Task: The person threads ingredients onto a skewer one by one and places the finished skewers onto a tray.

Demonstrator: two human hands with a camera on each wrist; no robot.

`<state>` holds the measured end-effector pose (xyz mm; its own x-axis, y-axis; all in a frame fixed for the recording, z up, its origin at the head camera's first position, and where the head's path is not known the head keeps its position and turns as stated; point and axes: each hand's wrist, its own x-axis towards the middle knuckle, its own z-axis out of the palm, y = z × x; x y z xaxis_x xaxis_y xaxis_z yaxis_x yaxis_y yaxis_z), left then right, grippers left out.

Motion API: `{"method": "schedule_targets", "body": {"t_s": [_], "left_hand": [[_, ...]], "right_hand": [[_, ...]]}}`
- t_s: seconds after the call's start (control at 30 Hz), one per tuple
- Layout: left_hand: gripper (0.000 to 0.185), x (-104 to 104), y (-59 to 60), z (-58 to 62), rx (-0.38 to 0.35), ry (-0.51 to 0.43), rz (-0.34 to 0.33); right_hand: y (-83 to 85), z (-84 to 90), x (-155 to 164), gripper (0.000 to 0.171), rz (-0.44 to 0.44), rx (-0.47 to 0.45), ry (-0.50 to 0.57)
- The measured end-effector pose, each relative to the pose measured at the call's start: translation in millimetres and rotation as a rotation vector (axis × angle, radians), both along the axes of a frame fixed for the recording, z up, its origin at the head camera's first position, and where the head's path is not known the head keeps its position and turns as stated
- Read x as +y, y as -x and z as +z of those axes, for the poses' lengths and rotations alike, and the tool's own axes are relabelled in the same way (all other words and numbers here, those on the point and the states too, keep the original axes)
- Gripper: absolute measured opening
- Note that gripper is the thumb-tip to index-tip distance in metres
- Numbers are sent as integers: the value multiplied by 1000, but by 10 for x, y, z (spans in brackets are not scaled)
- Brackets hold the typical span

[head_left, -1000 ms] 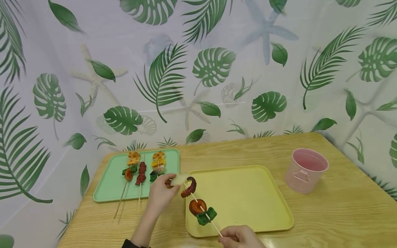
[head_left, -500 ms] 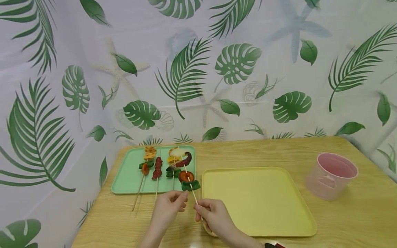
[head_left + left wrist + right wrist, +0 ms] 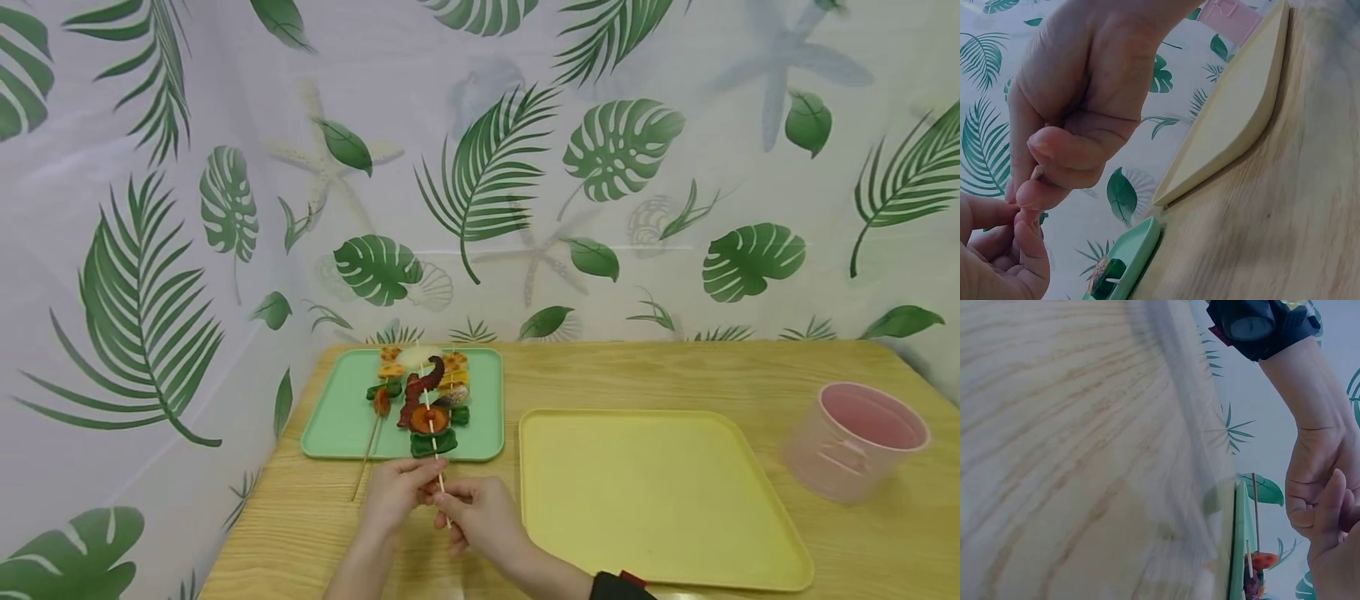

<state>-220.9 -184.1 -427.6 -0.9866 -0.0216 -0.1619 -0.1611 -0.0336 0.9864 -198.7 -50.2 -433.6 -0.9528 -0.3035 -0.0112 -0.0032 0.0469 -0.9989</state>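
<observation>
A toy food skewer [image 3: 430, 421] stretches up and away over the green tray [image 3: 337, 421]. Threaded on its stick are a green pepper piece [image 3: 442, 442], a round orange-brown slice, a dark red octopus tentacle [image 3: 434, 372] and a pale slice at the tip. My left hand [image 3: 392, 498] pinches the stick just below the pepper. Lower down, my right hand [image 3: 483, 521] grips it near its bottom end. Both hands almost meet, and the stick's end [image 3: 1036, 172] pokes out between the right fingers in the left wrist view.
Several other toy skewers lie on the green tray, one with its stick [image 3: 365, 457] jutting over the front rim. A yellow tray [image 3: 652, 500] sits to the right on the wooden table [image 3: 285, 533]. Farther right stands a pink bucket [image 3: 840, 458]. A leaf-print cloth [image 3: 495, 250] hangs behind.
The skewer has swung left from the yellow tray to over the green tray. My left hand let go of the pale slice at the tip and now pinches the stick. The view turned left.
</observation>
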Motion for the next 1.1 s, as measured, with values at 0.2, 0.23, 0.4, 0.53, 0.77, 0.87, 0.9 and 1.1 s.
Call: {"method": "schedule_targets", "body": {"t_s": [0.2, 0.23, 0.4, 0.53, 0.77, 0.87, 0.9, 1.1], "left_hand": [[25, -251, 171, 71, 9, 55, 69], [25, -318, 222, 85, 18, 84, 74], [24, -758, 500, 91, 31, 313, 74], [22, -1095, 661, 35, -4, 521, 77], [24, -1337, 831, -191, -58, 703, 97], [25, -1352, 852, -274, -86, 694, 101], [24, -1353, 852, -290, -85, 700, 99], [38, -1323, 901, -324, 18, 903, 74]], "right_hand": [[44, 79, -96, 20, 105, -115, 70], [49, 89, -94, 21, 116, -137, 65], [84, 35, 7, 19, 96, -160, -21], [219, -53, 121, 16, 22, -29, -182], [508, -168, 149, 21, -88, 117, -444], [582, -234, 88, 32, -115, 99, -443], [598, -250, 65, 34, -121, 70, -415], [671, -313, -44, 29, -119, -116, -250]]}}
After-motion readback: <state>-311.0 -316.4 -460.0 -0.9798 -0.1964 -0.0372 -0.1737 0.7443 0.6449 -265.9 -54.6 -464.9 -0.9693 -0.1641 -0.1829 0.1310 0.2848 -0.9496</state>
